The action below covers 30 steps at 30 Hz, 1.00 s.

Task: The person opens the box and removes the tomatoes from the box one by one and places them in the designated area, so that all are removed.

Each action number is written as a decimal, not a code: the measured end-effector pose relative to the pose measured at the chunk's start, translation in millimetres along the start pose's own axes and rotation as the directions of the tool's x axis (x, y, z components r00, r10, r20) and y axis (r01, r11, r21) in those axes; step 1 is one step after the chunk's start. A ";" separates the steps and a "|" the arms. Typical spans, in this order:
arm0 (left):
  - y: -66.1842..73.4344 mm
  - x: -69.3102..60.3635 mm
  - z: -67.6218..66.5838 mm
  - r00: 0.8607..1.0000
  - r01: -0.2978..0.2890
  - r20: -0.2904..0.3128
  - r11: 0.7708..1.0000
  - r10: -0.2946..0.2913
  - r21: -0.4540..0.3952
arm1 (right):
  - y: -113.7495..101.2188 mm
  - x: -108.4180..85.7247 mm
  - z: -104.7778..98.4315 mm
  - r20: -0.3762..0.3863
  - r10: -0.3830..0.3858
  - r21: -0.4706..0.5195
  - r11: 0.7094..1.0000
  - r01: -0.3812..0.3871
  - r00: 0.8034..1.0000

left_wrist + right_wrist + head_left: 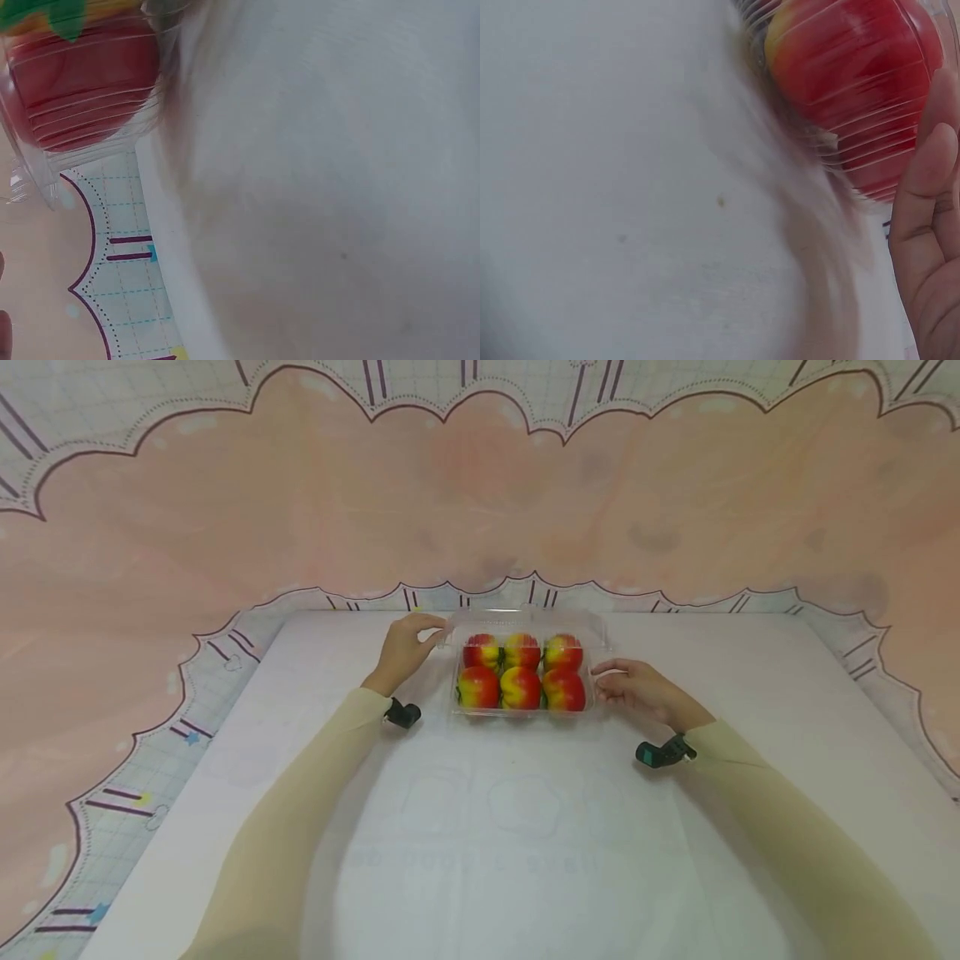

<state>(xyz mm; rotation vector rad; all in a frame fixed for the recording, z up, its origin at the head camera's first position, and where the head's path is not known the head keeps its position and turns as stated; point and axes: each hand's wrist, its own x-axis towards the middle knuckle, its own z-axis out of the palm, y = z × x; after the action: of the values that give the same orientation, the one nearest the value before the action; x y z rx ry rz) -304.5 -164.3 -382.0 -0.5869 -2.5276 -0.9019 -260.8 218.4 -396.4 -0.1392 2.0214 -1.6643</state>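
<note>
Clear box: sits near the far edge of the white counter (495,877), roughly midway between the two hands; its clear plastic wall (517,713) makes the outline faint.
Box's long axis: runs left to right across the counter, one long side toward the person.
Lid (528,622): raised along the far long side, its lower edge crossing the tops of the back fruits; being see-through, its exact tilt is hard to make out.
Red-and-yellow fruits (521,687): six, in two rows of three inside the box; the front row partly hides the back one. The left wrist view cuts off all but a red fruit and some green at the upper left.
Left hand (403,652): at the lid's left end, fingers reaching toward its edge; whether they pinch or merely touch it, I cannot tell. Only slivers of fingertips show at the left border of the left wrist view.
Right hand (637,689): beside the box's right short side, fingers loosely bent, tips at the plastic; firm contact is hard to confirm. The right wrist view cuts the hand off at its right border.
Wrist cameras: a black one (402,714) at the left wrist, another (665,752) at the right.
Patterned cloth (465,502): peach with scalloped borders, behind the counter, cut off above.
</note>
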 end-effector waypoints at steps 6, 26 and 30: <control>4.2 5.9 1.1 1.000 0.013 -0.020 1.000 -0.013 0.001 | 2.9 -7.6 3.4 0.051 0.003 0.008 1.000 -0.004 0.999; 11.8 20.2 -0.4 0.993 0.116 0.010 0.988 -0.115 -0.101 | 0.8 -5.3 0.1 0.131 -0.009 0.123 0.992 -0.007 0.991; 12.5 19.3 -1.4 0.985 0.166 0.070 0.983 -0.161 -0.074 | 1.1 -6.5 -1.3 0.143 -0.003 0.105 0.994 -0.012 0.990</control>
<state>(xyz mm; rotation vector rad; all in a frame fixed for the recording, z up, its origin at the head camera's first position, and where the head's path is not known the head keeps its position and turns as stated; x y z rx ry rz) -314.0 -151.5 -365.4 -0.4429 -2.6375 -1.0610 -255.6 222.4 -395.2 -0.2102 1.8234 -1.7040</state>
